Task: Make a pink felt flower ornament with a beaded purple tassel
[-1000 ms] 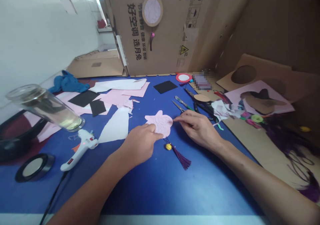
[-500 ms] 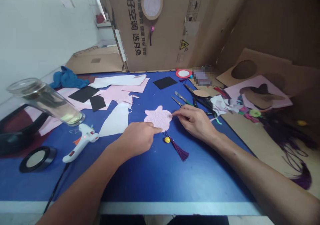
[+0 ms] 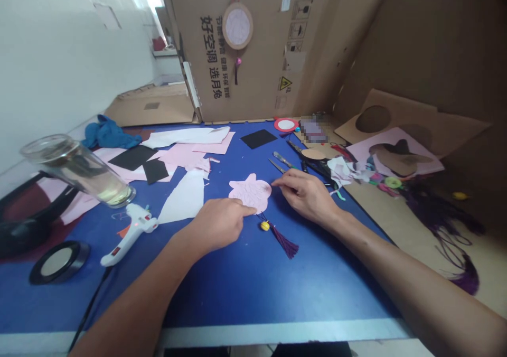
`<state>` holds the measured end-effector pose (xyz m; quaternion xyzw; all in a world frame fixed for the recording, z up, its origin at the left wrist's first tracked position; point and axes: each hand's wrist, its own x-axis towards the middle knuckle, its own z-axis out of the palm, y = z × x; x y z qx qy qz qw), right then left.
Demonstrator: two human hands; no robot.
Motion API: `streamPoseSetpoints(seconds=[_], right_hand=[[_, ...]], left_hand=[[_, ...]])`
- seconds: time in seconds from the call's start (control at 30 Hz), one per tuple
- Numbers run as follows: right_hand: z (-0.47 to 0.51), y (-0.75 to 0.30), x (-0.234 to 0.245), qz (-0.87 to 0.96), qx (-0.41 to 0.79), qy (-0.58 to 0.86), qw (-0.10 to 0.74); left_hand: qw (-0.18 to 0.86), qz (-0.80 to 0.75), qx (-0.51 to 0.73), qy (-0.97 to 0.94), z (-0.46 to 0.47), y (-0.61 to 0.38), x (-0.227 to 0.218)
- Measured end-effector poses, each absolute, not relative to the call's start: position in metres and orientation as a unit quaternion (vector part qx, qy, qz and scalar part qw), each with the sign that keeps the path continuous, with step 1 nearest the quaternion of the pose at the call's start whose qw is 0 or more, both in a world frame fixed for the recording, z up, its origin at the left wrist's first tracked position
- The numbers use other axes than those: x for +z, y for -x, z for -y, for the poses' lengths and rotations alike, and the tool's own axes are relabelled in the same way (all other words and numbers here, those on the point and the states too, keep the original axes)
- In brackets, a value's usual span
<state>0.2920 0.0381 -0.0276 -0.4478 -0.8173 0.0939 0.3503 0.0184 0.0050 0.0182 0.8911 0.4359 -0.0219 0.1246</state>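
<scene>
A pink scallop-edged cutout [image 3: 253, 192] with crinkled relief lies flat in the middle of the blue table. From its lower edge hangs a yellow bell [image 3: 265, 226] with a purple tassel [image 3: 285, 242]. My left hand [image 3: 219, 222] presses the cutout's lower edge with an outstretched index finger, the other fingers curled in. At the cutout's right edge, my right hand [image 3: 307, 193] has thumb and index fingertips pinched together. Whether anything small is between them is too fine to see. Scissors [image 3: 277, 166] lie just beyond the right hand.
At left are a white glue gun [image 3: 129, 233], a black tape roll [image 3: 59, 262] and a tilted-looking glass of pale liquid [image 3: 99, 180]. Paper scraps [image 3: 184, 196] lie behind. Cardboard [image 3: 261, 82] walls the back; purple tassels [image 3: 439, 209] and cut card sit at right.
The view has tilted slightly upward, so the scene sits a little lower. Both hands keep nearly the same pose, and the cutout stays in place.
</scene>
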Motion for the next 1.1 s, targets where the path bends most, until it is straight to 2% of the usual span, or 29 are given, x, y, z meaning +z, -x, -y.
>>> streamPoseSetpoints(seconds=[0.63, 0.9, 1.1], right_hand=[[-0.027, -0.291, -0.026, 0.843, 0.102, 0.401, 0.342], [-0.023, -0.299, -0.021, 0.9, 0.084, 0.339, 0.26], [-0.02, -0.297, -0.015, 0.918, 0.068, 0.315, 0.231]], left_hand=[[0.116, -0.441, -0.014, -0.89, -0.002, -0.018, 0.022], [0.126, -0.451, -0.02, -0.883, -0.003, -0.019, 0.022], [0.119, -0.448, -0.026, -0.885, -0.002, -0.02, 0.024]])
